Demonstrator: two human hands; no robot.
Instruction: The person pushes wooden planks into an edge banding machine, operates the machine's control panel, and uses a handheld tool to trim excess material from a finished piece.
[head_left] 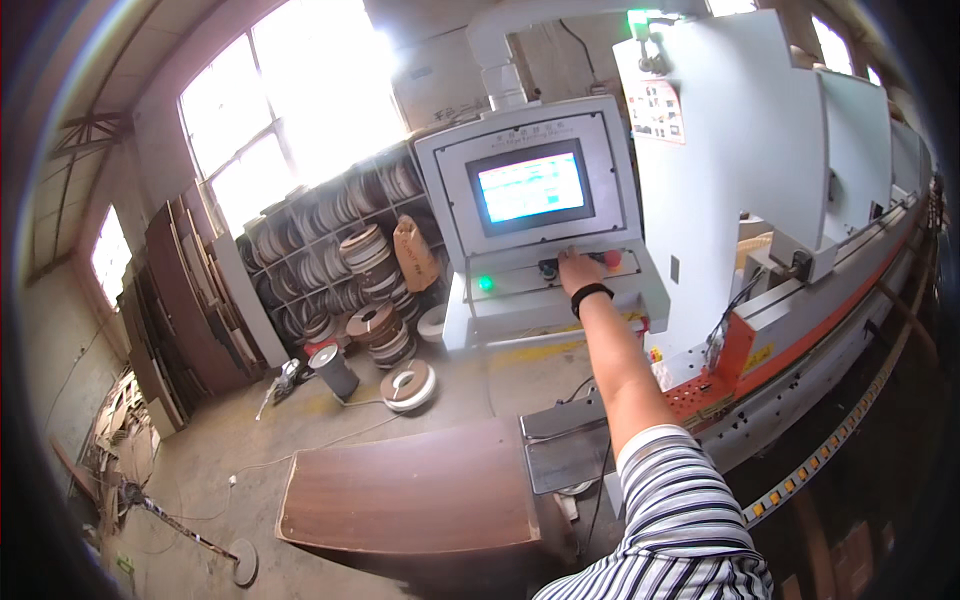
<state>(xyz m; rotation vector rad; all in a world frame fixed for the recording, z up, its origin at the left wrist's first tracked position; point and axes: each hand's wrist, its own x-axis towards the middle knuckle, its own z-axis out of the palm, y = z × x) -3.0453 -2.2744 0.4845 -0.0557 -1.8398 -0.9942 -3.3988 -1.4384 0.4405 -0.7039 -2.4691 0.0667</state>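
Observation:
My right arm, in a black-and-white striped sleeve, stretches forward to the control console (520, 285) of a large machine. At the console's sloping panel, my right hand (580, 270) is closed, its fingers curled down over the controls; what lies under them is hidden. Just left of the fingers shows a black knob (548, 268). A red button (612, 259) sits right beside the hand, and a lit green button (486, 283) is farther left. Above the panel glows a screen (531, 187). A black band circles my right wrist. My left hand is out of view.
A brown wood-grain panel (410, 490) lies low in front. The machine's long orange-and-grey bed (790, 320) runs off to the right. Edging rolls (370, 260) fill a rack at the back; boards (190, 290) lean left of it. A cable crosses the floor.

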